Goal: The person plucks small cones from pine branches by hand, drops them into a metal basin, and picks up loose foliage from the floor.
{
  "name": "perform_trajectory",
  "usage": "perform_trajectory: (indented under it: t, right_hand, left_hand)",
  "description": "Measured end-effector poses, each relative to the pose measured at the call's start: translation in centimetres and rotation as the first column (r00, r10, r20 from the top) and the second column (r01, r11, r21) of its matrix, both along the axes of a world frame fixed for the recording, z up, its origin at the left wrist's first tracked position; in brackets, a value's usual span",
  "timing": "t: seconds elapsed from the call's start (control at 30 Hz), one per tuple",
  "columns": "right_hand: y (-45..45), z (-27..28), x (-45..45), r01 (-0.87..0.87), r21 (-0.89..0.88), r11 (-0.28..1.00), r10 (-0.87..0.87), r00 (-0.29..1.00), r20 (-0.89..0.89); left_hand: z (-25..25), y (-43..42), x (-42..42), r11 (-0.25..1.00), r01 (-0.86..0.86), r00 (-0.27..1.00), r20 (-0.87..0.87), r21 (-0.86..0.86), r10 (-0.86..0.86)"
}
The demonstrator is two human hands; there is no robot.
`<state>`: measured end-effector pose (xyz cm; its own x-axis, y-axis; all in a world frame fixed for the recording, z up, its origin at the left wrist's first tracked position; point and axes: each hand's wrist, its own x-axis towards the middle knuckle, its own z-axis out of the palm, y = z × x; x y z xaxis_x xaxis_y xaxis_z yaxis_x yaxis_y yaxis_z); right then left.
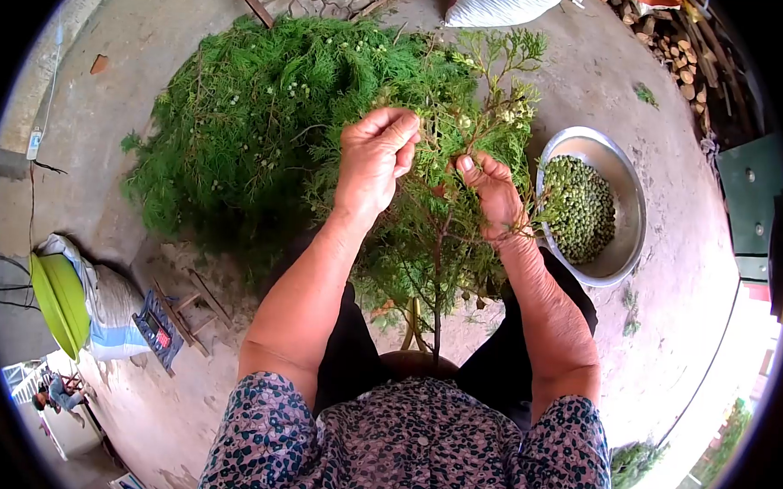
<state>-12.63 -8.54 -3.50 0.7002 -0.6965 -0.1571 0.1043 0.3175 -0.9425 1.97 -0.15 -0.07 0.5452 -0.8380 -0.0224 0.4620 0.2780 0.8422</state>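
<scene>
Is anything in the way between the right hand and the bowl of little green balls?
Yes, some leafy sprigs beside the right hand overlap the left rim of the bowl. Nothing else visible blocks it.

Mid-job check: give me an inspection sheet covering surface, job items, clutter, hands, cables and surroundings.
Surface: grey floor, stained in places.
Job items: branch between the knees; heap of green cuttings ahead and left; metal bowl at right, partly filled with small green cones.
Clutter: loose sprig beyond the bowl; yellow-green basin beside a sack at left.
Hands: left hand pinched, any contents hidden; right hand pinches a part of the branch.
Cables: pale cable runs to a small white box, far left.
Surroundings: stacked firewood, upper right; a person in the background, lower left.
</scene>
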Motion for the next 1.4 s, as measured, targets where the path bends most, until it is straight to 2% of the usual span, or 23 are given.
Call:
perform_trajectory:
  t: [0.03,0.07,0.1,0.13,0.23,0.37,0.43,0.47,0.5,0.57,0.7,0.73,0.77,0.83,0.9,0.97,1.03,1.1,1.17,1.23,1.27,1.3,1.4]
  right_hand:
    - [0.1,0.3,0.0,-0.025,-0.026,0.999,0.025,1.000,0.009]
    - [0.3,0.4,0.0,-0.050,-0.051,0.997,0.051,0.999,0.018]
    - [0.4,0.4,0.1,-0.050,-0.051,0.997,0.051,0.998,0.019]
    - [0.6,0.3,0.2,-0.034,-0.062,0.997,0.036,0.999,0.032]
    - [1.1,1.3,0.4,-0.033,-0.146,0.989,0.031,0.999,-0.016]
    - [1.5,1.5,0.5,-0.009,-0.237,0.972,0.010,1.000,0.002]
    - [1.6,1.4,0.6,-0.020,-0.321,0.947,0.005,0.999,-0.048]
    - [1.7,1.5,0.7,-0.011,-0.329,0.944,0.001,1.000,-0.030]
    - [1.8,1.4,0.8,-0.009,-0.329,0.944,-0.001,1.000,-0.029]
    - [1.9,0.9,1.1,0.044,-0.467,0.883,-0.062,0.998,-0.023]
    - [1.7,0.9,1.4,0.070,-0.574,0.816,-0.052,0.997,0.048]
    - [1.6,1.0,1.0,0.044,-0.674,0.737,-0.095,0.995,-0.038]
    - [1.7,1.2,0.7,0.045,-0.671,0.740,-0.096,0.995,-0.040]
    - [1.8,1.9,0.2,0.106,-0.270,0.957,-0.066,0.986,0.151]
    - [0.9,2.0,0.3,0.111,-0.276,0.955,-0.069,0.985,0.155]
    - [0.3,1.7,0.6,0.100,-0.206,0.973,-0.088,0.994,0.070]
    - [0.5,1.9,0.5,0.050,-0.271,0.961,-0.046,0.999,0.020]
    - [0.7,1.3,0.7,0.037,-0.324,0.945,-0.040,0.999,-0.001]
    - [0.5,-0.2,1.0,0.037,-0.337,0.941,-0.036,0.999,0.007]
    - [0.6,-0.6,1.1,0.017,-0.402,0.916,-0.046,0.997,-0.064]
    - [0.7,-0.7,1.1,0.013,-0.401,0.916,-0.043,0.997,-0.066]
    - [0.7,-0.9,1.2,0.013,-0.372,0.928,-0.036,0.998,-0.056]
    - [0.8,-1.0,1.4,0.013,-0.312,0.950,-0.024,0.999,-0.032]
  left_hand:
    - [0.1,0.0,-0.3,1.000,0.000,1.000,0.000,-0.001,0.000]
    - [0.4,0.0,-0.9,0.985,-0.162,0.946,0.293,0.054,0.139]
    - [0.6,-0.1,-1.2,0.943,-0.328,0.790,0.564,0.058,0.240]
    - [0.0,-0.4,-1.0,0.912,-0.401,0.598,0.730,-0.086,0.332]
    - [-0.2,-0.4,-0.9,0.888,-0.453,0.533,0.774,-0.080,0.341]
    - [-0.6,-0.6,-0.7,0.872,-0.489,0.555,0.758,-0.035,0.342]
    - [0.5,-0.6,-1.0,0.879,-0.473,0.686,0.652,0.063,0.323]
    - [1.1,-0.2,-1.5,0.918,-0.362,0.888,0.360,0.163,0.287]
    - [1.1,-0.3,-1.4,0.919,-0.360,0.888,0.360,0.162,0.285]
    - [0.9,-0.2,-1.0,0.929,-0.328,0.924,0.261,0.169,0.279]
    - [0.8,-0.3,-0.6,0.928,-0.325,0.942,0.144,0.183,0.302]
    - [1.3,-0.2,-0.3,0.896,-0.410,0.901,0.225,0.168,0.371]
    - [0.2,0.3,2.6,0.881,-0.465,0.871,0.223,0.090,0.437]
    - [2.0,1.2,4.6,0.849,-0.527,0.849,0.068,0.038,0.524]
    - [2.4,1.4,3.2,0.907,-0.419,0.898,0.132,-0.030,0.419]
    - [2.1,1.3,2.6,0.956,-0.292,0.956,-0.031,0.000,0.292]
    - [2.3,1.0,2.2,0.966,-0.257,0.942,-0.221,0.009,0.252]
    - [2.2,1.0,2.2,0.974,-0.224,0.944,-0.255,-0.037,0.207]
    - [2.2,1.2,2.2,0.989,-0.095,0.985,-0.157,-0.110,0.077]
    - [2.7,1.3,1.2,0.995,-0.097,0.982,0.162,0.011,0.094]
    - [2.7,1.1,0.6,0.988,-0.147,0.897,0.429,0.055,0.110]
    - [2.6,0.9,0.1,0.975,-0.206,0.742,0.662,0.084,0.099]
    - [2.0,0.3,-0.7,0.965,-0.260,0.485,0.869,0.032,0.101]
